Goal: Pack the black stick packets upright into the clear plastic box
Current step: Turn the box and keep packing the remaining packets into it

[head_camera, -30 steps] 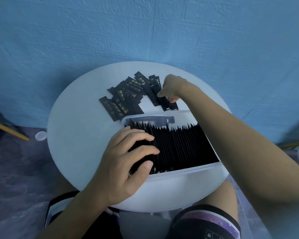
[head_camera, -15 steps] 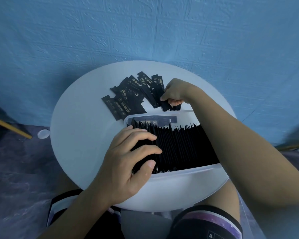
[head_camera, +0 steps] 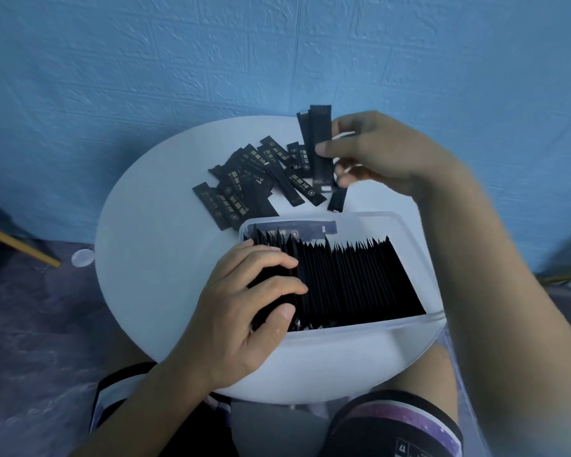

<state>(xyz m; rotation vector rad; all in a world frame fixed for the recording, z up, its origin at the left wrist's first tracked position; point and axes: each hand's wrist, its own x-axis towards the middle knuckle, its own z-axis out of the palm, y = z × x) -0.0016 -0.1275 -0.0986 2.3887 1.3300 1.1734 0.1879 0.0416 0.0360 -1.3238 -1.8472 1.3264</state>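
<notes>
Right hand [head_camera: 386, 153] up off the worktop [head_camera: 152, 242] now rather than down in the loose pile [head_camera: 254, 179] as a second ago, pinching two black stick packets [head_camera: 320, 143] near-upright between thumb and fingers; left hand [head_camera: 244, 308] unmoved, fingers and thumb curled round the left end of the packed row [head_camera: 350, 275]. Pickup done, then, with the carry and a slot into that row probably next. Clear plastic box [head_camera: 343, 341] at the near edge of the worktop, close to full of packets standing on edge, one more lying flat against its far wall.
</notes>
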